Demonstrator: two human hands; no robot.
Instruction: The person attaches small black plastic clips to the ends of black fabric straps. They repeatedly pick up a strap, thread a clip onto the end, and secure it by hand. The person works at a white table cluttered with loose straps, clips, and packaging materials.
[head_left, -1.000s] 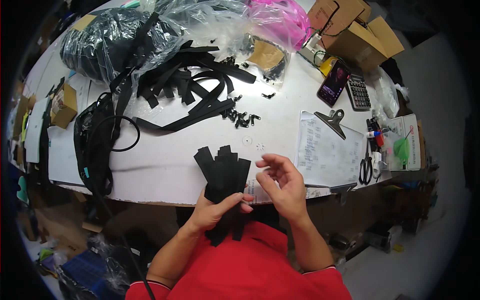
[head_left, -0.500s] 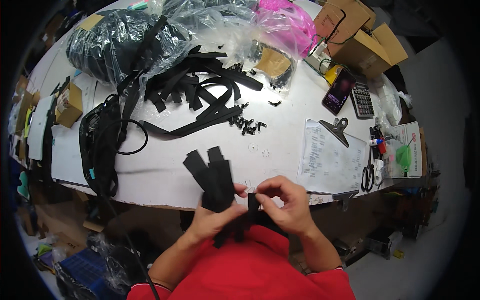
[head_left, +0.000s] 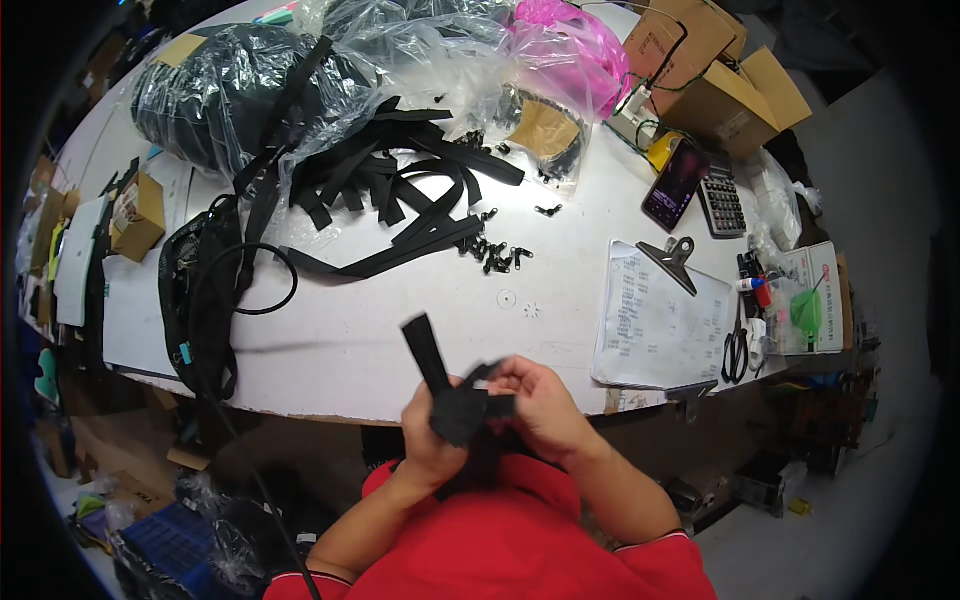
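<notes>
Just over the table's front edge, my left hand is closed round a bundle of black zipper tape strips. One strip sticks up from the bundle towards the table. My right hand is at the bundle's right side, thumb and fingers closed on the end of a strip. Motion blurs the strips between the hands, so whether a small part sits in the right fingertips cannot be made out. Farther back lie a loose pile of black zipper tapes and a scatter of small black zipper sliders.
A clipboard with papers, scissors, a phone and a calculator are on the right. A black mesh bag with a cable lies left. Plastic-wrapped bundles and cardboard boxes line the back.
The bundle has turned and dropped lower in my left hand; one strip now points up instead of a fan of them. My right hand has shifted slightly left, against the bundle.
</notes>
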